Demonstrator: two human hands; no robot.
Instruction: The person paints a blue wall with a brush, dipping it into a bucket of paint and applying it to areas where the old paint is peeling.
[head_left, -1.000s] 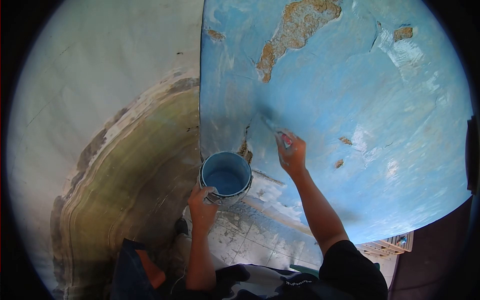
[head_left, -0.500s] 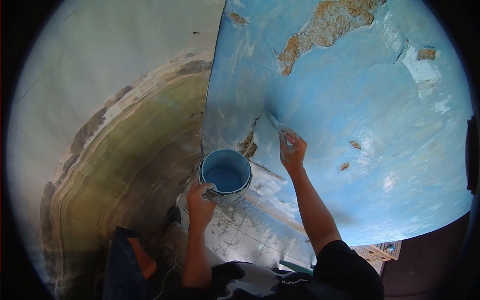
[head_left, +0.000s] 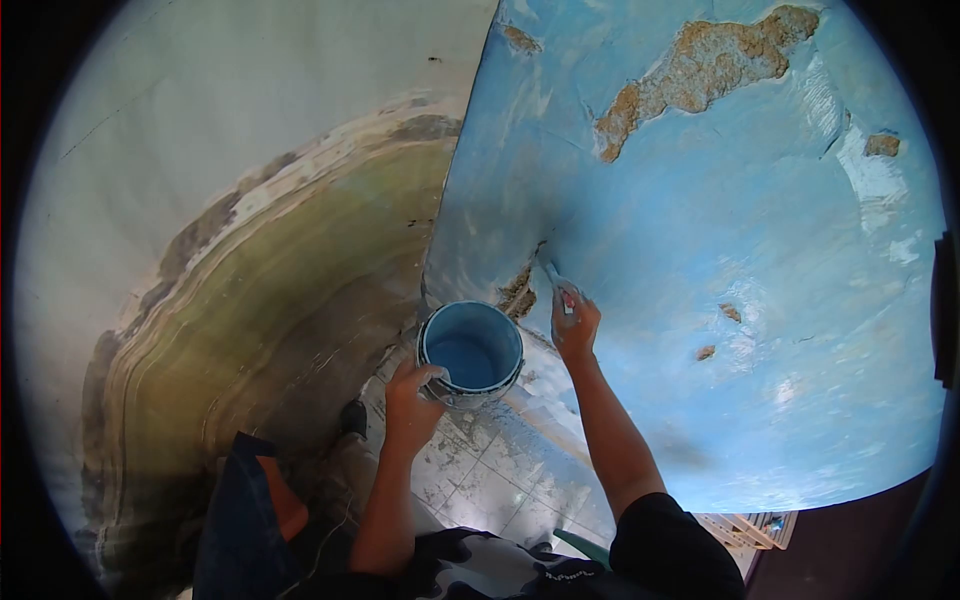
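Observation:
My left hand (head_left: pixel 412 405) grips the near left side of a round bucket (head_left: pixel 470 392), whose inside is coated blue with blue paint or liquid at the bottom. Fingers closed, my right hand (head_left: pixel 575 322) holds a thin brush-like tool (head_left: pixel 551 270), its tip against the blue wall (head_left: pixel 650 240). Just left of the tip, a narrow crack widens downward into a rough brown patch (head_left: pixel 518 297) of exposed material. Pale smears mark the fingers of both hands. What the tool's tip looks like is too small to tell.
A curved wall painted in green and brown bands (head_left: pixel 310 260) stands on the left. Larger bare brown patches (head_left: pixel 700 70) break the blue surface above. Stained floor tiles (head_left: pixel 480 485) show below the bucket. A wooden slatted object (head_left: pixel 750 530) is at the lower right.
The view has shifted, so the walls appear farther right and lower. My right hand and the tool have come lower on the blue wall, nearer the brown patch. My left hand still holds the bucket.

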